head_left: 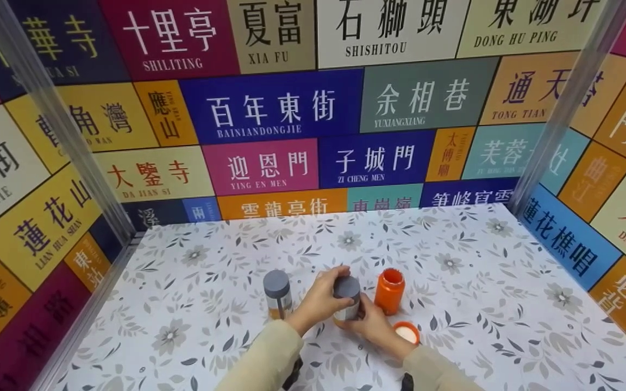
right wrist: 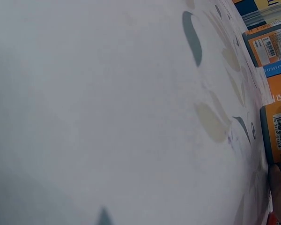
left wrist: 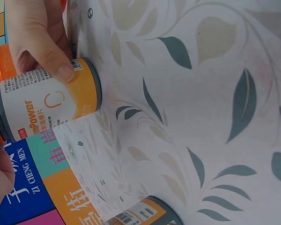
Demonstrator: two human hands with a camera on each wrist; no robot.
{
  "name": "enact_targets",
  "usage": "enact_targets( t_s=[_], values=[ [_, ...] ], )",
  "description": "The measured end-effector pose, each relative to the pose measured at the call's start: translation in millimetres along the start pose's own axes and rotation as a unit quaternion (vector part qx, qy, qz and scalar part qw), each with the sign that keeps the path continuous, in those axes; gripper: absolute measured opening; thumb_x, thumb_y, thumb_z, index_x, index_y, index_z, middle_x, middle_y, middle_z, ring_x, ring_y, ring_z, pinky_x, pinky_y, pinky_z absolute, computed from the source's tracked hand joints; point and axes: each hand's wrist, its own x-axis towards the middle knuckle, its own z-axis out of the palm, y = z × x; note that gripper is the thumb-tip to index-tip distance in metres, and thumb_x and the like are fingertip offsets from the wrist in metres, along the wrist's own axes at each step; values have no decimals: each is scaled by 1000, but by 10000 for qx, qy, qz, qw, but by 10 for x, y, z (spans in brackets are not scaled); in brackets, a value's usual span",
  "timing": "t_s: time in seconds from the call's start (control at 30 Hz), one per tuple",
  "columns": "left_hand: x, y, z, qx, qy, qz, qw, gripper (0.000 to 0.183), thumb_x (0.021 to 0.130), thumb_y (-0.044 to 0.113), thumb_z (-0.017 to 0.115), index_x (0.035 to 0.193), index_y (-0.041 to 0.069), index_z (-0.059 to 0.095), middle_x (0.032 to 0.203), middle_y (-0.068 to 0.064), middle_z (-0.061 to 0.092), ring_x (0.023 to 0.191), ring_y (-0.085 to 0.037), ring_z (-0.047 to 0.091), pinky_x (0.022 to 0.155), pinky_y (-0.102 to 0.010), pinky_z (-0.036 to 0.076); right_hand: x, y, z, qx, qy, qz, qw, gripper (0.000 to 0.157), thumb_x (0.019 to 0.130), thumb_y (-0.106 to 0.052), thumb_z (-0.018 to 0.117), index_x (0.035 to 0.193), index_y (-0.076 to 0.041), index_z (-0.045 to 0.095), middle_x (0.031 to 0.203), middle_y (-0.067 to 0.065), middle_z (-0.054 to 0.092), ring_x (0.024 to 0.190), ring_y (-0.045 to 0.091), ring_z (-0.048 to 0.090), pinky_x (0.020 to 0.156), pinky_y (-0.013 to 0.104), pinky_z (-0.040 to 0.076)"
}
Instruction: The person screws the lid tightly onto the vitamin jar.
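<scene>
The grey-lidded bottle [head_left: 349,311] stands between the two hands, its long axis near upright in the head view, so the relation that seems to matter is top against bottom along that axis: the grey lid [head_left: 347,287] sits under the left grip [head_left: 321,297], while the lower body belongs to the right grip [head_left: 375,326]. The left is thus nearer the lid, the right nearer the base

Neither grip is released. The left has its fingers round the far side of the lid and its thumb across the near side, with no gap showing; the right is wrapped about the white and orange label, its thumb pressed low on the print, as the left wrist view shows. Whether the base touches the table [head_left: 226,282] or is lifted slightly, I cannot tell

Just right of the held bottle, near the right grip, stands an uncapped orange bottle [head_left: 390,294], upright with its mouth facing up. An orange cap [head_left: 406,332] with a pale inside lies beside the right wrist, partly covered by it. A second grey-lidded bottle [head_left: 277,288] stands upright left of the left grip, apart from the held one and touched by no fingers
</scene>
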Motion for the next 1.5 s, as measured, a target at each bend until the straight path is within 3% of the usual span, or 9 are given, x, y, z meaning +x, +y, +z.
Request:
enact_targets(
  t_s=[0.13,0.23,0.4,0.53,0.7,0.97,1.3,1.37,1.5],
  values=[
    [-58,-60,28,-112,215,-49,9997,67,65,19,69,122,7,37,119,-6,43,103,-21,40,87,-31,33,4,19,4,48,30,13,10000,72,65,-23,69,125,-7,32,124,17,39,108,25,42,90,37,32],
    [-117,-118,78,-179,523,-139,9984,68,63,27,71,118,4,39,112,-6,44,99,-22,42,83,-31,36,2,14,0,104,64,79,9999,70,65,-23,70,123,-8,35,123,17,40,107,25,43,89,36,33],
    [-168,-154,179,-407,1126,-342,9922,60,59,37,70,104,6,46,96,-2,46,90,-19,43,77,-29,38,-36,-105,-20,218,40,10,9998,65,66,-18,69,120,-5,36,120,19,42,105,26,44,87,36,35],
    [-164,-132,216,-424,1399,-537,9878,54,60,39,69,99,8,48,92,0,47,86,-17,44,75,-27,37,-74,-215,-29,211,3,-182,9996,61,68,-15,67,119,-2,35,116,21,44,104,28,45,86,39,35],
    [-157,-110,204,-417,1330,-679,9879,52,61,39,68,99,9,48,92,1,48,85,-17,45,72,-25,37,-52,-145,-21,92,26,-99,9999,64,68,-19,67,121,-6,35,120,18,42,105,25,45,87,37,35],
    [-144,-153,122,-344,923,-390,9944,53,64,39,66,103,8,51,94,-2,51,84,-20,47,72,-28,39,11,43,3,-214,137,-5,9997,70,66,-27,68,124,-11,33,124,15,39,106,22,44,87,35,35],
    [-120,-248,45,-149,275,23,9995,59,71,38,60,116,4,45,106,-5,51,93,-22,46,79,-31,36,-28,-114,-13,45,51,168,9998,69,68,-20,68,125,-6,32,126,20,34,108,28,42,89,40,33],
    [-137,-251,78,-216,389,-62,9990,64,69,40,61,119,4,42,108,-6,50,94,-23,45,80,-31,36,-20,-73,-13,-11,47,150,9999,69,68,-23,67,125,-7,31,127,19,34,107,26,43,88,38,34],
    [-171,-205,180,-229,1111,-406,9927,70,62,45,65,115,6,42,101,-3,49,90,-20,45,76,-28,36,1,16,-11,-113,29,-7,9999,69,67,-26,67,124,-7,33,124,18,38,105,23,45,86,35,37]
  ],
)
